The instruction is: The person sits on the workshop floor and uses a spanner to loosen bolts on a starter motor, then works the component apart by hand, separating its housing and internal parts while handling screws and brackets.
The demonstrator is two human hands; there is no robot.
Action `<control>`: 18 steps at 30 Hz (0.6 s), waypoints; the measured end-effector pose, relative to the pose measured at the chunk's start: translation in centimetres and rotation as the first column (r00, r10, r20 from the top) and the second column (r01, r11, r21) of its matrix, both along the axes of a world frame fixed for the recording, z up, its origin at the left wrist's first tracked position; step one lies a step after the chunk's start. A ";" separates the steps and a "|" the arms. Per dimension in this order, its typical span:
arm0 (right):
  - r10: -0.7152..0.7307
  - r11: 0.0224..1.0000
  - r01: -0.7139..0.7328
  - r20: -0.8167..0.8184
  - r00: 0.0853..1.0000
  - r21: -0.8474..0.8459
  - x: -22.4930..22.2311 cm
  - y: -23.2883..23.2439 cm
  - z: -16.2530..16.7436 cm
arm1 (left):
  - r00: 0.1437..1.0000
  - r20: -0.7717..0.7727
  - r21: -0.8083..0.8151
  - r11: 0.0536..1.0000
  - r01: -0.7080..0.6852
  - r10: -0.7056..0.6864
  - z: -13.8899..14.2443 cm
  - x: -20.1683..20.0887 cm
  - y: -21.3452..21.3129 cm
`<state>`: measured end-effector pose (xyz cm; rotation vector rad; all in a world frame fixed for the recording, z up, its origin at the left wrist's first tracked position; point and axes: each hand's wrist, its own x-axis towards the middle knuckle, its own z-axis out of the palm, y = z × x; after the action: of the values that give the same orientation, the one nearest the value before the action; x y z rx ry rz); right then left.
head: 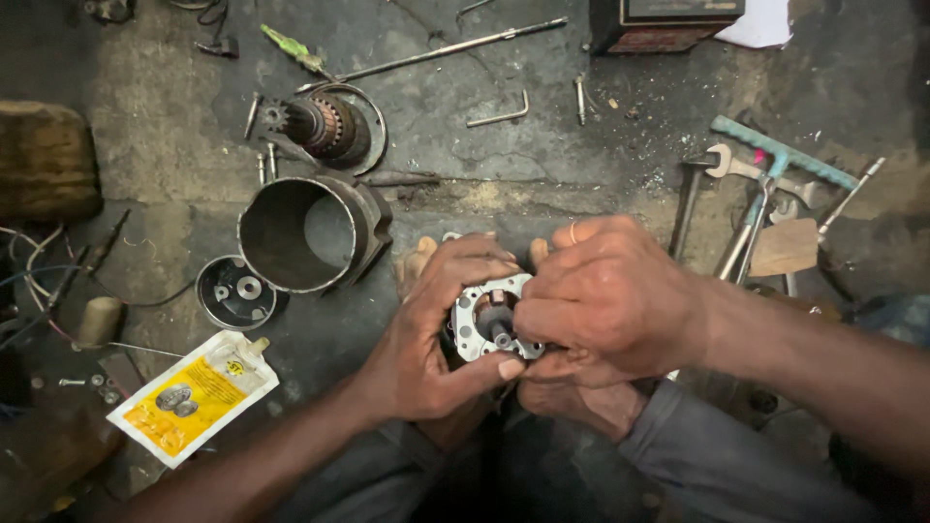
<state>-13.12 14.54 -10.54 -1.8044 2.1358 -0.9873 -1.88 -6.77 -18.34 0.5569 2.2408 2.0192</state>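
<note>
Grimy concrete floor is lying strewn with tools; the left hand point(436, 329) is gripping a round metal end plate point(489, 320) above the knees, while the right hand point(605, 295) is pinching its centre, near a steel cylinder housing point(310, 232)

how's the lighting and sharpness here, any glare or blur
Head view: dim, uneven light, corners falling into shadow; mild glare on the white and yellow pouch; left hand, right hand and the metal plate they hold look sharp; edges bow slightly from the wide lens.
</note>
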 end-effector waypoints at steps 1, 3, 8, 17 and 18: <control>-0.006 1.000 0.006 0.006 1.000 -0.007 0.0 -0.1 0.0 | 1.000 -0.005 -0.011 1.000 0.001 -0.001 -0.1 0.0 0.0; 0.006 1.000 -0.007 0.034 0.999 0.003 -0.2 -0.2 0.0 | 1.000 -0.008 -0.017 1.000 -0.005 0.005 -0.4 -0.1 0.0; 0.004 0.998 -0.009 0.091 0.996 0.058 -0.4 -0.3 0.1 | 0.998 -0.064 -0.079 0.996 -0.030 0.025 -0.5 -0.2 0.1; -0.014 0.994 0.001 0.119 0.993 0.108 -0.2 -0.3 0.4 | 0.998 -0.039 -0.090 0.995 -0.046 0.043 -0.5 0.0 0.7; -0.015 0.994 0.002 0.117 0.993 0.105 -0.1 -0.4 0.3 | 0.998 -0.047 -0.083 0.996 -0.042 0.038 -0.5 -0.1 0.6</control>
<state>-13.27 14.17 -10.26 -1.6476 2.0851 -0.9398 -2.00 -6.13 -18.85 0.5597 2.3682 1.9389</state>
